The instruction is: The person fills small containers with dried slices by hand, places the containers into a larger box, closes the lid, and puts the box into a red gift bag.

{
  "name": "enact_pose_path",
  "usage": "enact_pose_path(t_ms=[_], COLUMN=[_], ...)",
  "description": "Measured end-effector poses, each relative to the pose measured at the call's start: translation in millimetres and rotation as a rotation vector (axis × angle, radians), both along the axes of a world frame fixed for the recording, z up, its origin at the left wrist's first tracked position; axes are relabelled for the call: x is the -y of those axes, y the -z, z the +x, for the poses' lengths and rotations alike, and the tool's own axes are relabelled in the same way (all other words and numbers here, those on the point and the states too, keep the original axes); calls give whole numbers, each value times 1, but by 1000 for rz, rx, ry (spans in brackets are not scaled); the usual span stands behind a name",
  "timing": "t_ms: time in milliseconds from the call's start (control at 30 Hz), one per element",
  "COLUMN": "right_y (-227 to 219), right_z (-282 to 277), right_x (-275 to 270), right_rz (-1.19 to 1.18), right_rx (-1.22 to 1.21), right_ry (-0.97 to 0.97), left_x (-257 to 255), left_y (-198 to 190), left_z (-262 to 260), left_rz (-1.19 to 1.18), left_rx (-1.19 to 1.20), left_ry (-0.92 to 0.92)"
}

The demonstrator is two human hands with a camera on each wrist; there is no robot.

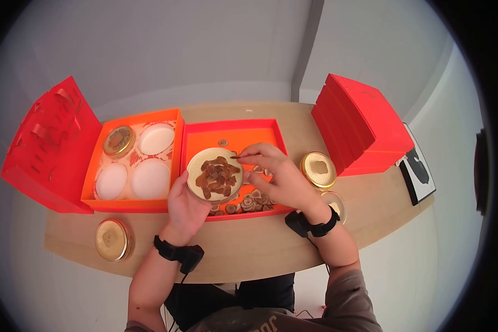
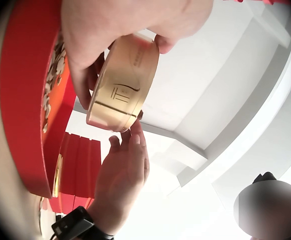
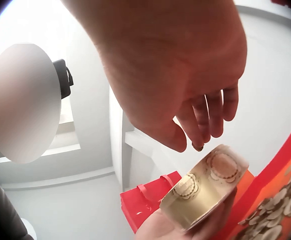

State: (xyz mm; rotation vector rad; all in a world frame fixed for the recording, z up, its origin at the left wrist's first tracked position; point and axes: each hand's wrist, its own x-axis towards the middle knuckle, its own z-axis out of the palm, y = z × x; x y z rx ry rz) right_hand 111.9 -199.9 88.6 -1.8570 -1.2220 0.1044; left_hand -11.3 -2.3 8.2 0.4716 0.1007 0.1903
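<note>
In the head view my left hand [image 1: 189, 214] grips a round jar [image 1: 193, 182] with a pale textured top, on which brown slices [image 1: 218, 174] are heaped. The jar's printed side [image 2: 121, 85] faces the left wrist camera. My right hand [image 1: 285, 180] is at the jar's right rim, a small dark slice [image 1: 235, 156] pinched at its fingertips. The same slice [image 3: 198, 147] shows just above the jar [image 3: 200, 192] in the right wrist view. Beneath both hands lies a red tray [image 1: 271, 126] with an orange inside, holding many loose round slices [image 1: 254, 202].
Left of the tray, an orange box [image 1: 174, 119] holds one filled jar [image 1: 119, 140] and several white round wells, beside a red gift bag [image 1: 47, 146]. Another jar [image 1: 112, 239] stands front left. Stacked red boxes [image 1: 359, 127] and a gold-rimmed jar [image 1: 318, 170] are at right.
</note>
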Motion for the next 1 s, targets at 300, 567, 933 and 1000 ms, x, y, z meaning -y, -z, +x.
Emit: enact_pose_path(t_ms=[300, 567, 933, 1000], right_y=[4, 10, 11, 23], right_z=[-2, 26, 44, 54], right_x=[1, 17, 17, 23], right_rz=[-4, -77, -714, -648], right_rx=[180, 22, -444, -343], right_ry=[-77, 182, 197, 215], left_x=[2, 2, 3, 2], left_y=[-1, -1, 0, 1], left_z=[0, 0, 2, 2], left_rz=[14, 9, -11, -24], left_rx=[7, 24, 9, 22], left_ry=[37, 17, -59, -49])
